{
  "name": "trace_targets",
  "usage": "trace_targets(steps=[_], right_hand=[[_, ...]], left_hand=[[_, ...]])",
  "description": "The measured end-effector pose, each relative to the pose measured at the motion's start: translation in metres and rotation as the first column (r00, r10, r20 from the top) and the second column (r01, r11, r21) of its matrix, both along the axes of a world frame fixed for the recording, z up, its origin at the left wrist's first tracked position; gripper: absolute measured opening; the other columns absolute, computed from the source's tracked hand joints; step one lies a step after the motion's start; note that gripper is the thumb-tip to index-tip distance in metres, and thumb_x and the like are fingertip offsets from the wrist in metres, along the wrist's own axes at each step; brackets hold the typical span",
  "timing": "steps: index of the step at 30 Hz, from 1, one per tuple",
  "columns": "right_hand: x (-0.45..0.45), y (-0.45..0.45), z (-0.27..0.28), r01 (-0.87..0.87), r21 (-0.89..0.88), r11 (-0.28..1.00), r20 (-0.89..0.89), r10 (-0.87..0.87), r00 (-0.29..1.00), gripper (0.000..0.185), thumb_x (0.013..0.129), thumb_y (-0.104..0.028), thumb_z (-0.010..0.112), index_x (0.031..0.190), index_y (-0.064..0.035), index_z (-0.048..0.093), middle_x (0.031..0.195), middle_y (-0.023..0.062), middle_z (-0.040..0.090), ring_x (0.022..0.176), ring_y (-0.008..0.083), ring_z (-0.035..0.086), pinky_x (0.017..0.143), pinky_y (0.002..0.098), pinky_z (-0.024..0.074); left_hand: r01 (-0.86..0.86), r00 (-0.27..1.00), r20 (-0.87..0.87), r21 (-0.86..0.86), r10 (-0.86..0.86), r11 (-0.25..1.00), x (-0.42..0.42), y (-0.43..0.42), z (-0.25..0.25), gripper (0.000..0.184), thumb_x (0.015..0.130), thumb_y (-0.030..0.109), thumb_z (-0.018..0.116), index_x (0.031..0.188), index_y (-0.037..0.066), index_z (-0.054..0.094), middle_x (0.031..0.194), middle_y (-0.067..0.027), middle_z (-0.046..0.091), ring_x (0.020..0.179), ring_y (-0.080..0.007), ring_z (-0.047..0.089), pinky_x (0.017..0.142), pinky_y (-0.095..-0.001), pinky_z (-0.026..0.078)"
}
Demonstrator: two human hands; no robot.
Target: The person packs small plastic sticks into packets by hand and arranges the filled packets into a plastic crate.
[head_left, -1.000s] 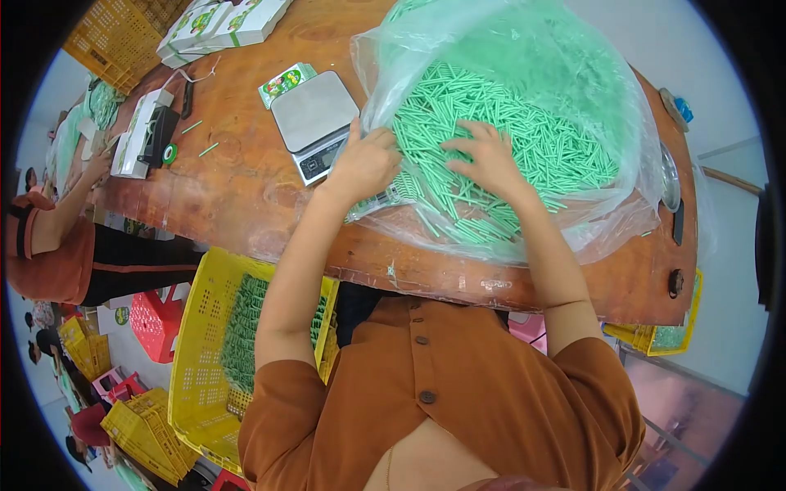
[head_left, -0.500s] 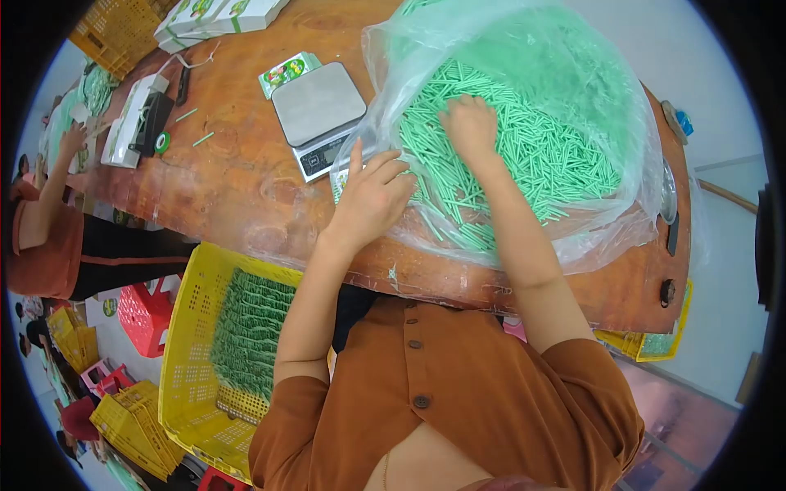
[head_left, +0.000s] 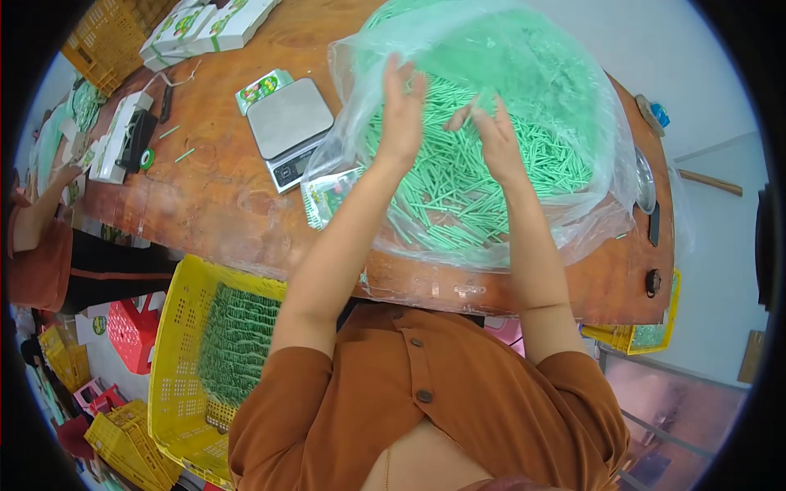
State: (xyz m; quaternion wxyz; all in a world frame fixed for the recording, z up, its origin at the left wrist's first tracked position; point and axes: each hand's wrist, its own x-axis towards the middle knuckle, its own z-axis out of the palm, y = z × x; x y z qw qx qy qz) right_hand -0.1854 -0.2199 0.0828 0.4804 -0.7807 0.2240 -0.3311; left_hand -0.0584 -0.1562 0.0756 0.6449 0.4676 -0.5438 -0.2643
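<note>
A large clear plastic bag lies wide open on the table, filled with many short, thin light-green sticks. My left hand is raised over the left part of the pile, fingers stretched upward and slightly blurred, with nothing visible in it. To its right, my right hand hovers over the middle of the sticks, thumb and fingers apart. Some blur at its fingertips hides fine detail. Left of the bag stands a digital scale with a bare metal plate. A printed packet shows by the bag's lower left edge.
Behind the scale lies a green-and-white packet. A tape dispenser, white boxes and two loose sticks are farther left. A yellow crate holding green bundles stands below the table edge. Another person's arm is at far left.
My left hand has risen from the bag's near left edge to above the sticks. My right hand has lifted out of the pile, its fingers spreading. The view has shifted slightly.
</note>
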Motion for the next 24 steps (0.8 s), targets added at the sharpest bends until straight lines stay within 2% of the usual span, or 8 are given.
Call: trace_targets(steps=[3, 7, 10, 13, 15, 18, 19, 24], right_hand=[[-0.007, 0.014, -0.003, 0.002, 0.125, 0.992, 0.321, -0.042, 0.946, 0.021, 0.091, -0.016, 0.042, 0.107, -0.0025, 0.043, 0.082, 0.0031, 0.060, 0.079, 0.0087, 0.048, 0.074, 0.0259, 0.0393], [-0.022, 0.020, 0.010, 0.079, -0.007, 0.997, -0.029, -0.079, 0.996, 0.021, 0.088, -0.013, 0.047, 0.106, -0.0014, 0.045, 0.075, 0.0135, 0.057, 0.072, 0.0179, 0.054, 0.066, 0.0298, 0.0417], [-0.021, 0.019, -0.004, 0.000, -0.445, 0.896, -0.071, -0.035, 0.997, 0.021, 0.086, -0.013, 0.049, 0.103, -0.0015, 0.050, 0.065, 0.0188, 0.052, 0.055, 0.0278, 0.053, 0.053, 0.0343, 0.0414], [-0.030, 0.017, 0.006, 0.011, -0.258, 0.966, -0.197, -0.064, 0.978, 0.021, 0.087, -0.017, 0.051, 0.099, 0.0001, 0.054, 0.063, 0.0144, 0.054, 0.054, 0.0240, 0.052, 0.053, 0.0333, 0.0414], [-0.049, 0.024, 0.023, 0.098, 0.264, 0.960, -0.261, -0.026, 0.965, 0.027, 0.087, -0.024, 0.053, 0.097, 0.0013, 0.056, 0.066, 0.0120, 0.057, 0.055, 0.0212, 0.053, 0.053, 0.0333, 0.0422], [-0.070, 0.031, -0.007, 0.159, 0.330, 0.931, -0.475, 0.018, 0.880, 0.032, 0.087, -0.031, 0.055, 0.093, 0.0007, 0.059, 0.067, 0.0101, 0.059, 0.057, 0.0168, 0.052, 0.055, 0.0351, 0.0433], [-0.070, 0.031, -0.055, 0.075, -0.194, 0.978, -0.246, -0.123, 0.961, 0.032, 0.085, -0.034, 0.058, 0.093, -0.0029, 0.062, 0.065, 0.0125, 0.060, 0.052, 0.0212, 0.055, 0.052, 0.0382, 0.0441], [-0.012, 0.057, -0.035, -0.060, -0.520, 0.852, -0.607, -0.319, 0.728, 0.027, 0.078, -0.029, 0.063, 0.082, -0.0022, 0.060, 0.065, 0.0163, 0.061, 0.061, 0.0328, 0.059, 0.056, 0.0422, 0.0460]], left_hand=[[-0.144, 0.984, 0.104, -0.017, 0.145, 0.989, -0.014, 0.000, 0.000, 0.066, 0.088, 0.038, 0.049, 0.135, 0.000, 0.025, 0.137, -0.0216, 0.029, 0.130, -0.0333, 0.023, 0.105, -0.0433, 0.017], [-0.452, 0.734, 0.472, -0.197, 0.488, 0.870, -0.014, 0.007, 0.011, 0.068, 0.088, 0.044, 0.046, 0.135, 0.000, 0.025, 0.139, -0.0219, 0.027, 0.132, -0.0351, 0.018, 0.106, -0.0439, 0.014], [-0.024, 0.847, 0.523, 0.217, -0.096, 0.976, -0.024, 0.013, 0.012, 0.063, 0.088, 0.040, 0.047, 0.134, 0.001, 0.030, 0.137, -0.0218, 0.031, 0.130, -0.0361, 0.023, 0.105, -0.0436, 0.019], [-0.199, 0.658, 0.740, -0.005, 0.138, 0.980, -0.009, 0.035, 0.011, 0.058, 0.088, 0.034, 0.050, 0.133, 0.002, 0.032, 0.133, -0.0212, 0.036, 0.125, -0.0334, 0.033, 0.103, -0.0414, 0.025], [-0.286, 0.793, 0.524, -0.126, 0.309, 0.950, 0.023, 0.077, 0.027, 0.051, 0.082, 0.028, 0.060, 0.124, 0.003, 0.044, 0.120, -0.0193, 0.049, 0.113, -0.0334, 0.045, 0.098, -0.0439, 0.030], [-0.610, 0.715, 0.360, -0.099, 0.599, 0.786, 0.085, 0.149, 0.018, 0.028, 0.079, 0.007, 0.059, 0.106, 0.002, 0.056, 0.110, -0.0154, 0.055, 0.096, -0.0292, 0.055, 0.087, -0.0364, 0.040], [-0.666, 0.632, 0.404, -0.153, 0.661, 0.730, 0.098, 0.164, -0.002, 0.022, 0.078, 0.001, 0.058, 0.100, 0.002, 0.060, 0.105, -0.0139, 0.058, 0.090, -0.0284, 0.058, 0.082, -0.0346, 0.044], [-0.482, 0.581, 0.695, -0.126, 0.424, 0.867, 0.073, 0.192, -0.031, 0.016, 0.073, -0.001, 0.060, 0.089, 0.001, 0.063, 0.092, -0.0110, 0.060, 0.085, -0.0285, 0.058, 0.077, -0.0332, 0.045]])
